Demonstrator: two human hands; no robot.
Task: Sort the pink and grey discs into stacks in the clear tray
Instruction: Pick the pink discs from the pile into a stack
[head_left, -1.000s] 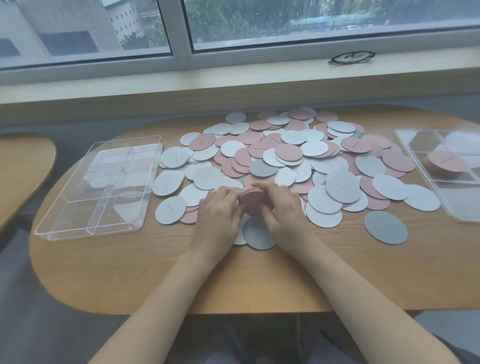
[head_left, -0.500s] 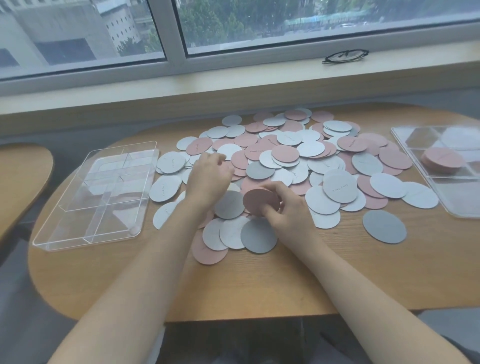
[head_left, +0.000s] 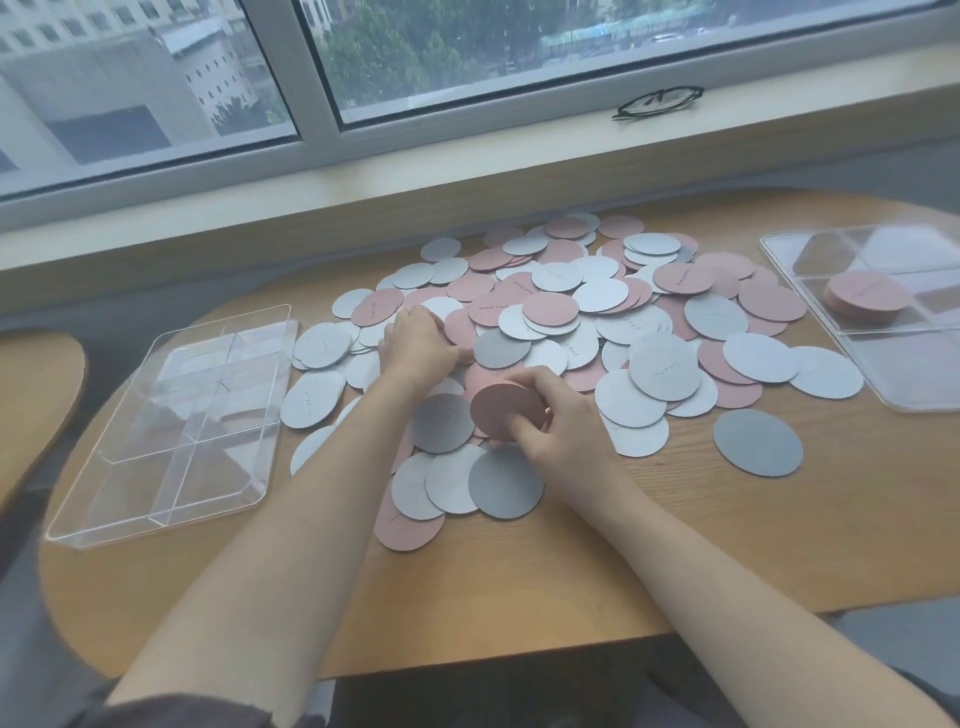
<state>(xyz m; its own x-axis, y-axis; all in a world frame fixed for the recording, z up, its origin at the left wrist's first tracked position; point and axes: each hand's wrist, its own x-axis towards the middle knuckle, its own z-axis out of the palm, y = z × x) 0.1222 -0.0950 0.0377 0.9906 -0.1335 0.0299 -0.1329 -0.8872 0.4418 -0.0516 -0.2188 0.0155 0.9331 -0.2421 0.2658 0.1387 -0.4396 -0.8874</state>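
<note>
Nearest the camera, two bare forearms run up from the bottom edge over the wooden table (head_left: 519, 587). At the centre of the frame the right hand (head_left: 563, 421) grasps a small stack of pink discs (head_left: 506, 410), thumb on the top face and fingers curled round the far edge; it has kept this stack through all three moments and sits in much the same spot as half a second ago. Just below it lie a dark grey disc (head_left: 506, 480) and several pale ones, with a lone pink disc (head_left: 410, 527) at the near edge of the spread.

The left hand (head_left: 418, 345) has changed most: a second ago it was pressed against the stack beside the right hand, and it has since let go and reached up and left into the heap of discs (head_left: 613, 306). Its fingers lie curled on the discs there; whether it is pinching one I cannot tell.

At the left of the frame sits an empty clear tray (head_left: 171, 499) with dividers. At the right edge a second clear tray (head_left: 883, 384) holds one pink stack (head_left: 867, 296), unchanged. A separate dark grey disc (head_left: 757, 441) lies alone at lower right. Glasses (head_left: 657, 103) rest on the windowsill at the top.
</note>
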